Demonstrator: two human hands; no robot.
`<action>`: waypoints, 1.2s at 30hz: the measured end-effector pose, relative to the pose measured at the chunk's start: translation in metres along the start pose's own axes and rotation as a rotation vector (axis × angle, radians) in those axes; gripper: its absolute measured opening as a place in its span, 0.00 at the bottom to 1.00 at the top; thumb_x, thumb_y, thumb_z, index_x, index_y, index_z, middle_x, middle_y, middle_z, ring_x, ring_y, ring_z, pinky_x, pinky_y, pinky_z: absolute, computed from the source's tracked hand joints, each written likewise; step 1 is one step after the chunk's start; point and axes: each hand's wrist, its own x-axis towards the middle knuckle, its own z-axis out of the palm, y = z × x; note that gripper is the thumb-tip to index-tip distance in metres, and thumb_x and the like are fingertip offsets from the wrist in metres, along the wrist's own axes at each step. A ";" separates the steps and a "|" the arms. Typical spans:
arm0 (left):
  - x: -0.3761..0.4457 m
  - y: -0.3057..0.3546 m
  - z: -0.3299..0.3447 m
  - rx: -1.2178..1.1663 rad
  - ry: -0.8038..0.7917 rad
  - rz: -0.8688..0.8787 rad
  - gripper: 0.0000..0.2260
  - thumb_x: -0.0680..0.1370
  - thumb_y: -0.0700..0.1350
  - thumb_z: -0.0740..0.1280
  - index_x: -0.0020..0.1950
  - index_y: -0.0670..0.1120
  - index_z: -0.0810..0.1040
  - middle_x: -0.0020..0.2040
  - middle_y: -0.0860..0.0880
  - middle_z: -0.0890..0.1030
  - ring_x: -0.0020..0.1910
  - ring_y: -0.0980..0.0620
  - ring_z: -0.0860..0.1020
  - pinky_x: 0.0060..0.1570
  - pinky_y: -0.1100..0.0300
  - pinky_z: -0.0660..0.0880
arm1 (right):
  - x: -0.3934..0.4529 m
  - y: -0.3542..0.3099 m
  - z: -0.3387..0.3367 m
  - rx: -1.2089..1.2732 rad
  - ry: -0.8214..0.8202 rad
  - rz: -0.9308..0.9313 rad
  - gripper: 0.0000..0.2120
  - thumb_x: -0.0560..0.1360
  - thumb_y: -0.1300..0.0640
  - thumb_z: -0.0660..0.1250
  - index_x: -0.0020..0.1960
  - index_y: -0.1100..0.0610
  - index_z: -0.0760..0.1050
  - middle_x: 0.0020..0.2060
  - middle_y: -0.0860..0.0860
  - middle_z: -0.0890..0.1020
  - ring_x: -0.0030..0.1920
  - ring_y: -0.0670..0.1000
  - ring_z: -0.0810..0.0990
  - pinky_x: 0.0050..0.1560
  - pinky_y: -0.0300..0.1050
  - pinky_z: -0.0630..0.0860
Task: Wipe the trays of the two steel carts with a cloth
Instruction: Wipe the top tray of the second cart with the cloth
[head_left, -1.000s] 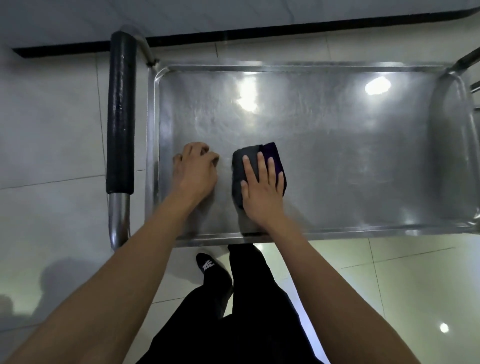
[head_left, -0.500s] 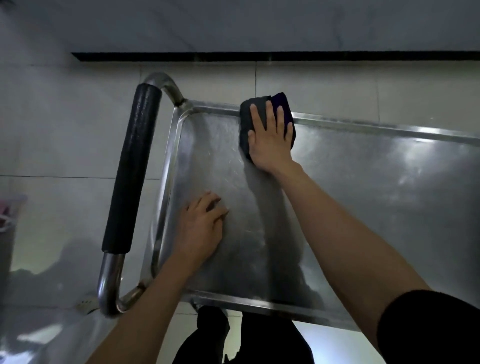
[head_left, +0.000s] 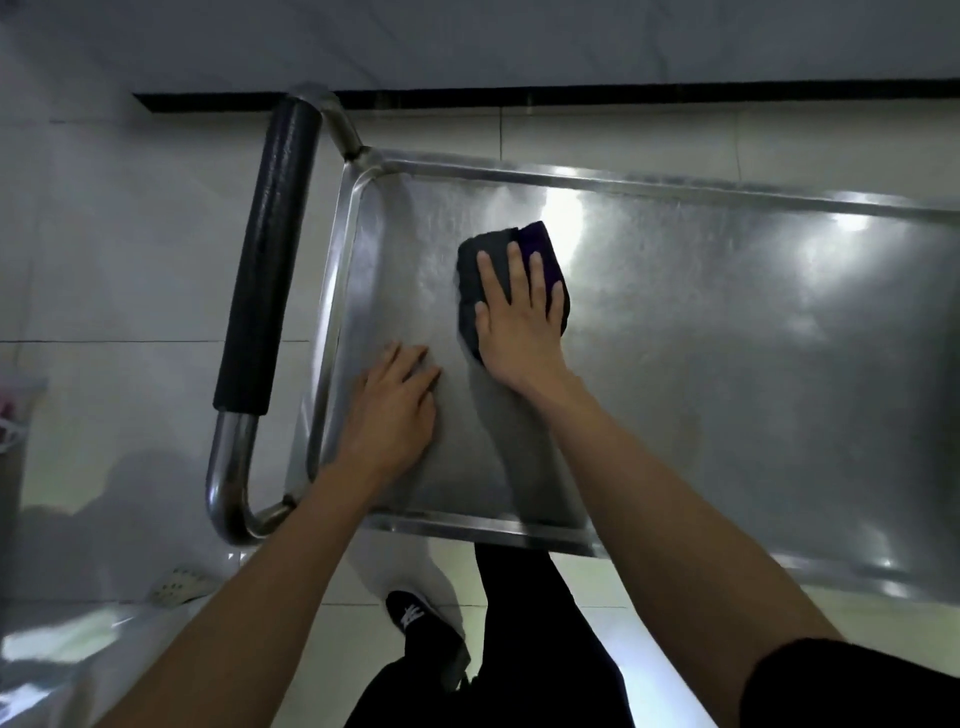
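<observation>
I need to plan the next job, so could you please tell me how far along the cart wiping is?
Done: nothing visibly finished. In hand: the right hand presses the dark cloth flat on the tray near the handle; the left hand rests on the tray. Left: the rest of this tray and a second cart, not in view.

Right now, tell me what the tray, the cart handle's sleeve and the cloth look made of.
Tray: steel, judging by its silvery brushed sheen and bright light reflections.
Handle sleeve: matte black, finely textured, probably foam or rubber.
Cloth: soft dark fabric, folded, flattened under the right hand; weave too dim to tell.
</observation>
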 end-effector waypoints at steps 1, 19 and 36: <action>-0.010 -0.003 0.000 -0.008 0.029 -0.006 0.14 0.79 0.41 0.65 0.65 0.43 0.79 0.71 0.44 0.73 0.73 0.41 0.66 0.67 0.40 0.69 | -0.020 -0.004 0.005 -0.008 -0.005 -0.005 0.28 0.84 0.46 0.45 0.81 0.46 0.42 0.81 0.52 0.42 0.80 0.57 0.39 0.77 0.62 0.41; -0.127 -0.038 0.009 0.082 -0.092 -0.015 0.16 0.82 0.42 0.59 0.68 0.44 0.77 0.75 0.43 0.67 0.76 0.42 0.60 0.71 0.44 0.66 | -0.233 -0.062 0.064 -0.017 -0.083 0.024 0.27 0.83 0.45 0.42 0.81 0.42 0.41 0.81 0.49 0.43 0.80 0.54 0.38 0.78 0.61 0.43; 0.025 -0.017 -0.023 0.035 0.053 -0.137 0.14 0.81 0.45 0.62 0.63 0.47 0.81 0.67 0.45 0.75 0.67 0.44 0.70 0.69 0.46 0.67 | 0.047 -0.027 -0.013 -0.001 -0.144 -0.121 0.26 0.84 0.47 0.47 0.81 0.42 0.46 0.81 0.49 0.45 0.80 0.55 0.40 0.77 0.60 0.40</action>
